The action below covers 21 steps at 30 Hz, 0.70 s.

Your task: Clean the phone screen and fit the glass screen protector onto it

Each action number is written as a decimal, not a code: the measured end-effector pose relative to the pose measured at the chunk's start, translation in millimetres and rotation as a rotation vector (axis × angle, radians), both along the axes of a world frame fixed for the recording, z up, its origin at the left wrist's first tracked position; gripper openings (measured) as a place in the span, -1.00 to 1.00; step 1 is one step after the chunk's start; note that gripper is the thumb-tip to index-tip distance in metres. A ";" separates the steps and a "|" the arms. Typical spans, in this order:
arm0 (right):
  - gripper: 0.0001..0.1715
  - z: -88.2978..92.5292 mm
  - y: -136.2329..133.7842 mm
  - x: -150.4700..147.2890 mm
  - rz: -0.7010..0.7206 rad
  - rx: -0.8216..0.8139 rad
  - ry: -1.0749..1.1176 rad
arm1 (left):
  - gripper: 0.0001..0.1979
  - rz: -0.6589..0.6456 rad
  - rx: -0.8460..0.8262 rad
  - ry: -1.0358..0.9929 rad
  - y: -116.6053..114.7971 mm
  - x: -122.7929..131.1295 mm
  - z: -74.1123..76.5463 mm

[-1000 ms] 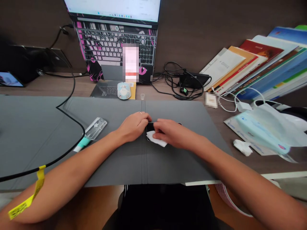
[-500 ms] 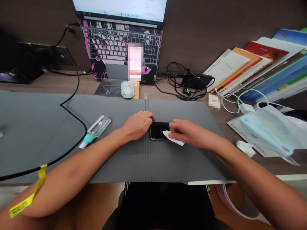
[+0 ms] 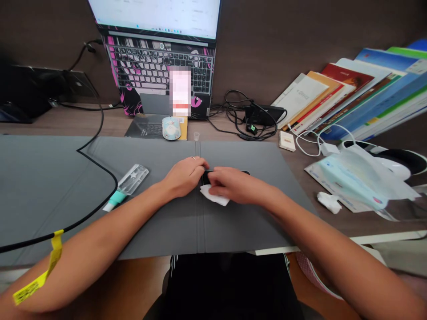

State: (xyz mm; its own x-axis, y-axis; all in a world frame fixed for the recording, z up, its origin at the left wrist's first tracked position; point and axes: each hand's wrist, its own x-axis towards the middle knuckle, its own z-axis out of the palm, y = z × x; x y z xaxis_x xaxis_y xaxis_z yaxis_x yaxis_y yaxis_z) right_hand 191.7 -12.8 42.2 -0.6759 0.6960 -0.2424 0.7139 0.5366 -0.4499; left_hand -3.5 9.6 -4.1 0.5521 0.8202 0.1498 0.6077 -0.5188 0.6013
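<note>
Head view: pinches white tissue (image 3: 214, 196) in right hand (image 3: 233, 184) over near edge of phone (image 3: 206, 178); rests left hand (image 3: 185, 178), with grip unclear, at phone's left end, probably to prevent sliding.

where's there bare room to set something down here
The gray mat looks bare left of the black cable, and between the white wipe and the mat's front edge. It's crowded around the left hand, right hand and phone, and at right: pale blue packet, crumpled tissue, books.
</note>
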 end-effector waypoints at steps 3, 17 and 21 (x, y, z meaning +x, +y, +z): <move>-0.74 3.0 -1.8 29.2 -0.059 -0.006 -0.004 | -0.63 0.014 -0.001 -0.002 -0.4 0.0 -0.4; -0.73 6.2 2.8 54.7 -0.127 -0.028 -0.054 | -0.63 0.017 -0.009 -0.002 -2.6 1.5 3.2; -0.74 4.1 14.8 30.4 -0.091 -0.010 -0.041 | -0.64 0.042 -0.017 -0.014 -2.8 1.2 3.5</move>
State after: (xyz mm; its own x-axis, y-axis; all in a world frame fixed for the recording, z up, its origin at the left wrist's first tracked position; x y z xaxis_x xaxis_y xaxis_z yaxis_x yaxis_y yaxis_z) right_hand 222.2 2.1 46.4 -0.5992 0.7515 -0.2761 0.7776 0.4642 -0.4242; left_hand -2.3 6.8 -0.6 0.5150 0.8452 0.1428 0.6205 -0.4825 0.6181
